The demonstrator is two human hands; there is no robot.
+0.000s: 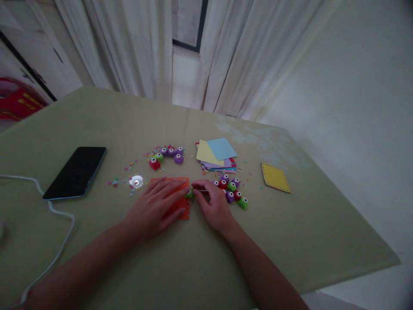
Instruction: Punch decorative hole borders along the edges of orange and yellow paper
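On a pale green tabletop (183, 275), a squarish orange sheet (176, 206), dark-dotted at its edge, is covered by the left hand (158, 202), fingers extended, a green piece (189, 194) neared by the right hand's (215, 209) curled fingers, grasp impossible to tell, glossy round-eyed figures (230, 196) clustered beside, pleated curtains (135, 47) hung behind.

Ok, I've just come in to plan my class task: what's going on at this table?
A person's left hand lies spread over an orange square sheet; the right hand has its fingertips at a small green piece by the sheet's right edge. Beside that hand sits a cluster of red, green and purple pieces with round white eyes. Beyond lies a stack of coloured paper squares.
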